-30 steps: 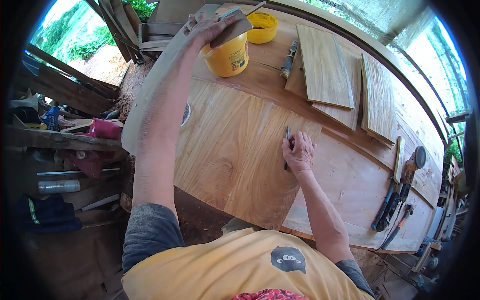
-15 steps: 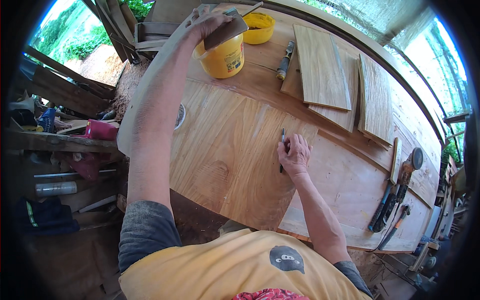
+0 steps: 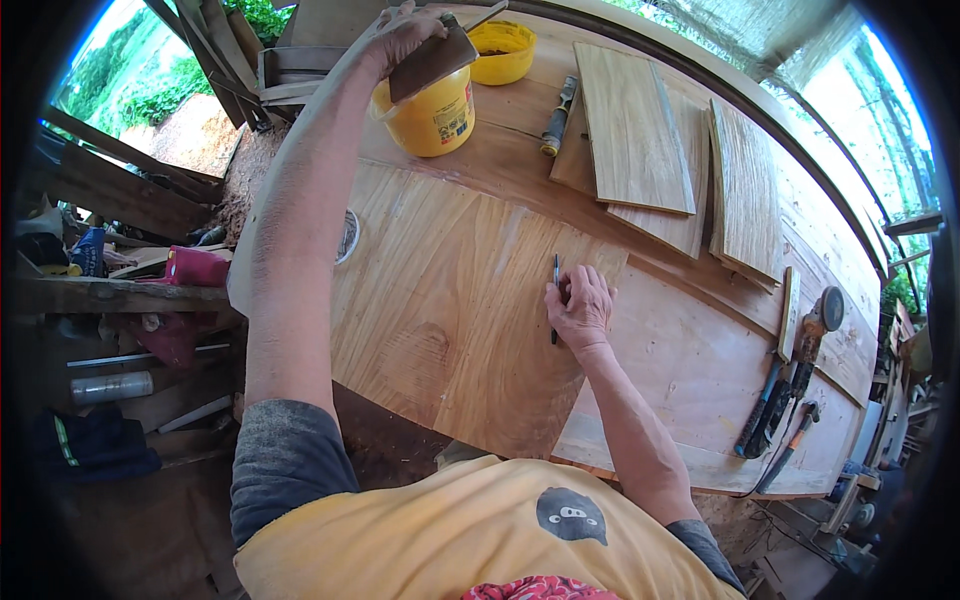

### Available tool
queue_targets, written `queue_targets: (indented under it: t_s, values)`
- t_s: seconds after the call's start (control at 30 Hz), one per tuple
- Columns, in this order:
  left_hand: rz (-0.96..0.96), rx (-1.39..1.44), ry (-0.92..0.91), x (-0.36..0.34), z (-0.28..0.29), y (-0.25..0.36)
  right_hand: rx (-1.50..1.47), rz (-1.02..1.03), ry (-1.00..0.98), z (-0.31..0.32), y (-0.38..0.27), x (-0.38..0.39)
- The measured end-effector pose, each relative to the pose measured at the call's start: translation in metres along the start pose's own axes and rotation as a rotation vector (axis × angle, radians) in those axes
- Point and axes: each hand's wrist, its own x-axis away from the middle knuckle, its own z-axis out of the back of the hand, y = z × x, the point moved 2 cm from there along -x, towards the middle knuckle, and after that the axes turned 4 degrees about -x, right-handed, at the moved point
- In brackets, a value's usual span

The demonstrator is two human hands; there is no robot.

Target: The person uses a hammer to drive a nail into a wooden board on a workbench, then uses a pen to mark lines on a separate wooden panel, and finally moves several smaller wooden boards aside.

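My left hand [image 3: 405,38] is stretched far out, closed on the edge of a flat brown rectangular piece [image 3: 433,64], its exact kind unclear. That piece tilts over the rim of a yellow bucket [image 3: 430,122]. A thin stick [image 3: 487,16] pokes out behind it. Closer in, my right hand [image 3: 583,308] rests with curled fingers on a wide wooden panel [image 3: 440,290]. A slim dark pen [image 3: 556,268] runs under its thumb, lying lengthwise to the panel's grain. The underside of the right hand is hidden.
Beyond the panel stand a yellow tub [image 3: 503,58], a chisel [image 3: 560,118] and several stacked boards [image 3: 635,130]. At right lie an angle grinder [image 3: 815,330] and a hammer [image 3: 795,445]. A round white-rimmed container [image 3: 348,236] sits by my left forearm. A cluttered shelf [image 3: 120,295] is at left.
The whole view has shifted slightly, so things appear a little further left. Both hands keep their holds, the left on the brown piece and the right on the pen.
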Motion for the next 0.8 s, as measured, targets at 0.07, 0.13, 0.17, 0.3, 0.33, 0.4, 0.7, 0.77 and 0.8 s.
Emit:
queue_targets:
  t_s: [0.07,0.13,0.17,0.3,0.33,0.4,0.7,0.77,0.8]
  values:
    - [-0.028,0.034,0.046,0.003,-0.002,0.008,0.008,-0.005,-0.001,0.0,0.001,-0.001]
    - [0.165,0.165,0.058,0.0,-0.003,0.018,0.001,-0.006,0.015,0.002,0.004,-0.001]
    - [0.168,0.165,0.057,-0.001,0.0,0.016,0.0,-0.005,0.012,0.002,0.004,-0.001]
    - [0.078,0.235,-0.077,-0.008,-0.002,0.007,0.007,0.014,0.017,0.002,0.003,0.001]
    - [0.004,-0.001,0.012,-0.01,-0.004,0.004,0.008,0.014,0.018,0.002,0.003,0.003]
    - [-0.081,-0.105,0.074,-0.011,-0.005,-0.011,-0.007,0.012,-0.001,0.002,-0.002,0.003]
    - [-0.155,1.21,0.371,0.114,-0.01,0.003,0.008,0.033,0.041,0.003,0.006,0.003]
    - [-0.063,1.05,0.571,0.202,-0.003,0.064,-0.029,0.006,0.024,0.001,0.002,0.0]
    - [-0.03,0.983,0.66,0.23,-0.009,0.091,-0.015,-0.02,0.012,0.0,0.008,0.001]
